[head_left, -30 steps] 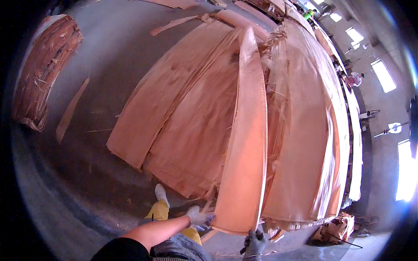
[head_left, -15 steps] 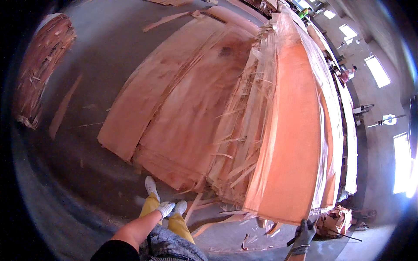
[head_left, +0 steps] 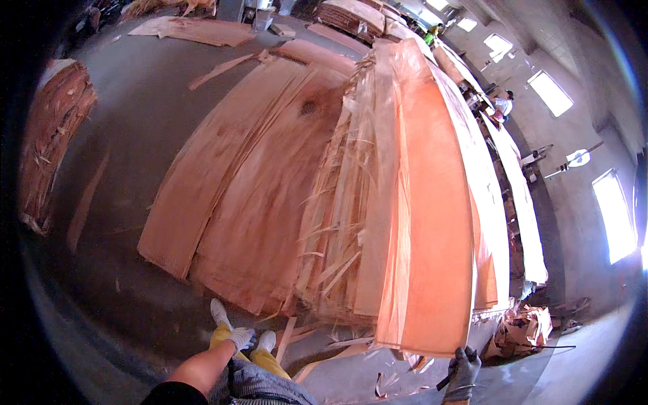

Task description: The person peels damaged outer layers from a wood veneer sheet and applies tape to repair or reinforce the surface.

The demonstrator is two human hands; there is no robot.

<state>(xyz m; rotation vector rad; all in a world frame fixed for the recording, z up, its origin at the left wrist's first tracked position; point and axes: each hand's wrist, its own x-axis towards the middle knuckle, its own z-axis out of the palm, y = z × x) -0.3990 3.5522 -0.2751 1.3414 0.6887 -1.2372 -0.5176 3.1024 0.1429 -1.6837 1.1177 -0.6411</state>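
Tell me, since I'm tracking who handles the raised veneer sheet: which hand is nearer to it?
Right. The right hand in a dark glove is at the raised veneer sheet's lower corner. The left hand, white-gloved, hangs well off to the left, above the shoes.

We see the left hand (head_left: 241,337) in a white knit work glove w/ ribbed cuff, forearm bare above it, a black sleeve edge near the elbow. The right hand (head_left: 462,370) wears a dark grey glove, palm coating looks blackish, cuff cut off by the frame edge. Just below the left glove: yellow trousers (head_left: 260,358), two pale whitish shoes (head_left: 220,313) poking out on either side of that glove. Right below the left glove, approx. at waist level, we make out grey-blue denim-type fabric (head_left: 256,385), folded, bunched. No markings we can read; stitching too small to tell.
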